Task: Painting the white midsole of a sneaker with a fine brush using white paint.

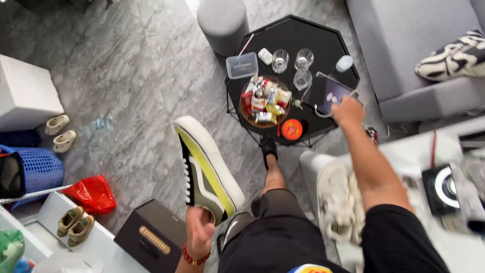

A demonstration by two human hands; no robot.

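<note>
Nearest the camera, the left hand (199,233) is clenched around the heel of a sneaker (206,169), an olive and yellow low-top with a thick white sole, held up off the floor with its toe pointing away and the sole turned to the right. The hold is at one end only, so the long, heavy sole could lever the shoe out of the fingers; if it drops, it falls towards the dark case (151,235) below or the marble floor (131,91). Beside the person's dark shorts lies a pale chunky sneaker (337,199) on a light surface, just under the outstretched right forearm (a sleeve or elbow could drag it off). Farther out, the right hand (348,111) reaches over the edge of the black octagonal table (288,38), at a tablet (331,93); whether the fingers have closed on it I cannot tell. The table is crowded: three drinking glasses (295,65) stand just beside the tablet, with a bowl of packets (265,101) and a clear plastic box (242,65) near. Sliding or lifting the tablet carelessly could knock a glass over. The person leans forward with both arms occupied, which weakens balance.
</note>
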